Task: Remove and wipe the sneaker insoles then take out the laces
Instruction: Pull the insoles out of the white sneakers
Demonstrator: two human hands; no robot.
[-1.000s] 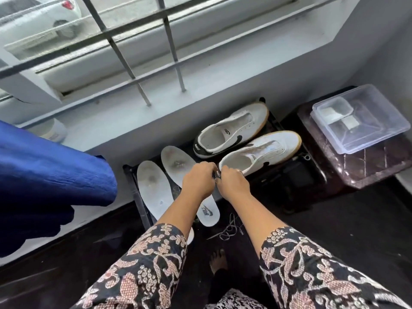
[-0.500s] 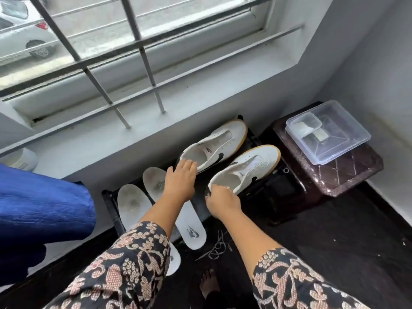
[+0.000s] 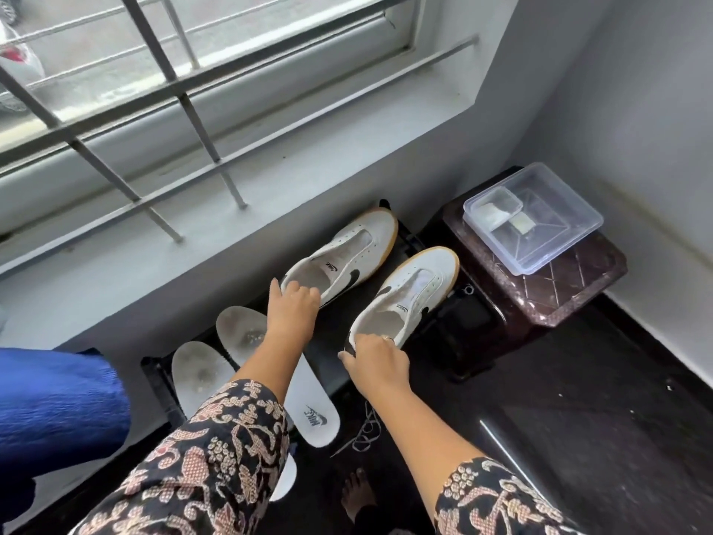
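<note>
Bars of a window grille filled our view from nine to one o'clock, with a grey sill beneath them. Dark floor spread from three to six o'clock. Blue cloth bulged in at eight o'clock.

At two o'clock a brown stool stood in the corner, and a clear lidded box lay on top of it. Just beside the stool, a black rack ran along the wall under the sill.

Both sneakers sat side by side on the rack, toes pointing to two o'clock. The far sneaker was next to the wall. The near sneaker was on our side, its toe close to the stool.

At eight o'clock of the sneakers, the left insole and right insole lay together on the rack. Our patterned sleeve covered part of each.

Our left hand was at the far sneaker's heel, fingers curled onto the rim and one finger stretched toward the wall. Our right hand gripped the near sneaker's heel, fingers hooked over the collar and thumb against the back.

Laces lay in a loose tangle on the floor at six o'clock, just above a bare foot.
</note>
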